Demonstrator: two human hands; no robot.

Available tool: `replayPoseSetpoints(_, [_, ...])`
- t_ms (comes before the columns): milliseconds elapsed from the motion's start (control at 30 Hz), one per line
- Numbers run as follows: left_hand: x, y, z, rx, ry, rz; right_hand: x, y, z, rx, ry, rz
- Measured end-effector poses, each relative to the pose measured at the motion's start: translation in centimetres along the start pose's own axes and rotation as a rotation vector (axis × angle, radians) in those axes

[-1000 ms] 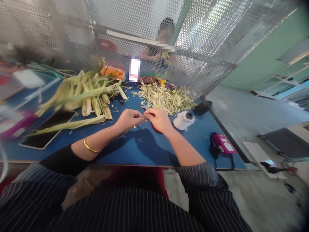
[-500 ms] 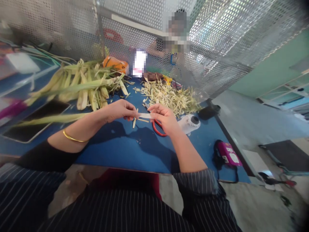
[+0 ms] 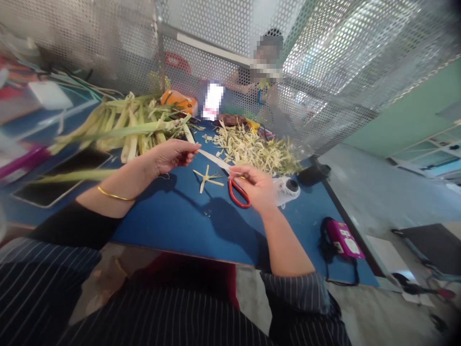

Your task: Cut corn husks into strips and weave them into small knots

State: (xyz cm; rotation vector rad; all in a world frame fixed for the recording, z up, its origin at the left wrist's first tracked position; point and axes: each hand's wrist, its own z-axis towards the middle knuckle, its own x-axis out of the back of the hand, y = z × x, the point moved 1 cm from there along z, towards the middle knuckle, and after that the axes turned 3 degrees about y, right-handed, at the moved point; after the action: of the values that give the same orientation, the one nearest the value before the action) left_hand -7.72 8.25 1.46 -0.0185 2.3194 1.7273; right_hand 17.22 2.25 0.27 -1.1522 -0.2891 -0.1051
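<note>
A pale, flat strip of leaf or husk (image 3: 214,159) is stretched slantwise between my hands. My left hand (image 3: 175,154) is closed, pinching its far end between thumb and fingertips. At the strip's other end, my right hand (image 3: 254,184) is closed on it with thumb and forefinger. Red-handled scissors (image 3: 239,194) are right by my right fingers; their blades are mostly hidden, and I cannot tell whether the hand touches them. Below the strip, a small star shape of crossed strips (image 3: 206,179) lies on the blue table (image 3: 173,226).
Shredded strips (image 3: 252,146) are heaped behind my right hand; long green-white stalks (image 3: 118,122) are piled at the left. A dark tablet-like slab (image 3: 68,178), white thread cone (image 3: 286,191), black cylinder (image 3: 314,174) and magenta device (image 3: 344,239) surround the work area. Beyond the mesh sits a person (image 3: 245,79).
My left hand has lifted up and away to the left, and more of the strip shows between my hands. The star shape is uncovered. The view has shifted slightly.
</note>
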Motion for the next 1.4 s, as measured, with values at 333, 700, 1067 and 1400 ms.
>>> replayPoseSetpoints(333, [-0.9, -1.2, 0.5, -0.035, 0.112, -0.318, -1.3, 0.7, -0.7, 0.251, 0.222, -0.276])
replayPoseSetpoints(700, [-5.9, -4.9, -3.5, -0.040, -0.085, 0.041, -2.9, 1.7, -1.3, 0.494, 0.263, -0.519])
replayPoseSetpoints(1067, [-5.8, -4.6, -3.6, -0.051, 0.011, 0.038, -3.1, 0.6, -1.6, 0.631, 0.130, -0.638])
replayPoseSetpoints(1400, [-6.0, -4.9, -3.8, -0.060, 0.037, -0.023, -3.2, 0.6, -1.8, 0.295, 0.159, -0.402])
